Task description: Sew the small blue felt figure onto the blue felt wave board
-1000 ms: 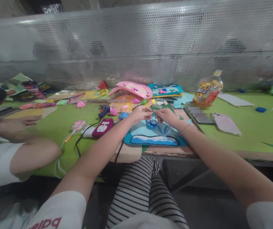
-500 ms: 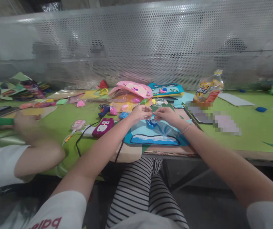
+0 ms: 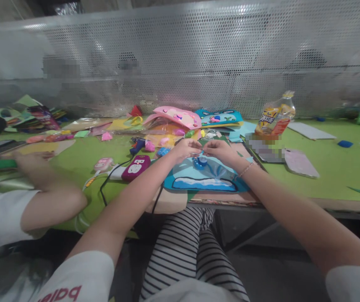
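Note:
Fingertips of my left hand point(image 3: 186, 150) are closed in a pinch, almost meeting those of my right hand point(image 3: 218, 151). Whatever is between them is too small to make out. Just below the fingers a round dark-blue piece point(image 3: 201, 161) lies on a light-blue sheet point(image 3: 186, 173) with a white-and-blue cloud shape along its near edge. A clear plastic bag point(image 3: 219, 170) with something bluish rests on the sheet under my right wrist. Left of my left hand is a blue lump point(image 3: 163, 152) that looks like modelling clay.
A purple box-like device point(image 3: 136, 167), a dark cable point(image 3: 103, 188) and a glue gun point(image 3: 137, 145) lie to the left. Pink point(image 3: 176, 117) and blue point(image 3: 219, 118) decorated sheets lie behind. A snack-labelled bottle point(image 3: 274, 117) and phone point(image 3: 301, 162) are right. A co-worker's arm point(image 3: 50, 197) rests at left.
Both my hands stay almost in place, with only slight finger movement above the round blue piece. The co-worker's hand at the left shifts slightly.

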A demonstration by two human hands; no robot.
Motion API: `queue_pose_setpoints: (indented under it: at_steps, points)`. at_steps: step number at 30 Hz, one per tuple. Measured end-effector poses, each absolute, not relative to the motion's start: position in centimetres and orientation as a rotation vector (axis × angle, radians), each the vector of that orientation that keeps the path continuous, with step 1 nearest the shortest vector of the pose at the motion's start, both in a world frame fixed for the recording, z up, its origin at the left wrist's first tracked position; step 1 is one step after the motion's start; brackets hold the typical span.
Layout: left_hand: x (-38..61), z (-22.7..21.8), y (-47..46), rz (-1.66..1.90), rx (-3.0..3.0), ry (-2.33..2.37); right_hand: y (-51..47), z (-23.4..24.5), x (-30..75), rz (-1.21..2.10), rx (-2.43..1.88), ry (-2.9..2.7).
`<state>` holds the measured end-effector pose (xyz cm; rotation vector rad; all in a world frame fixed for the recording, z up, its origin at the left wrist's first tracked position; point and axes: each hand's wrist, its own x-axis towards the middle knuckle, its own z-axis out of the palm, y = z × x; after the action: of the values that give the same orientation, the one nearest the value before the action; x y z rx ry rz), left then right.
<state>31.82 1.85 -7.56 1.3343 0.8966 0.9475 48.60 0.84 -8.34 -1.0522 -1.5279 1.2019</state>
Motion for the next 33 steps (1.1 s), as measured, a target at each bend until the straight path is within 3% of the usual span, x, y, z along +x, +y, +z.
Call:
queue_pose_setpoints:
  at_steps: [11, 23, 33]
  points:
    - [31.8, -7.7, 1.9, 0.945, 1.343, 0.883, 0.9, -8.3, 48.7, 1.211, -1.062, -1.519]
    - [32.1, -7.7, 1.6, 0.885, 1.449, 0.87, 0.6, -8.3, 48.8, 0.747, -1.247, -1.859]
    - [32.1, -8.4, 2.4, 0.903, 1.523, 0.862, 0.2, -7.9, 48.7, 0.692, -1.253, -1.932]
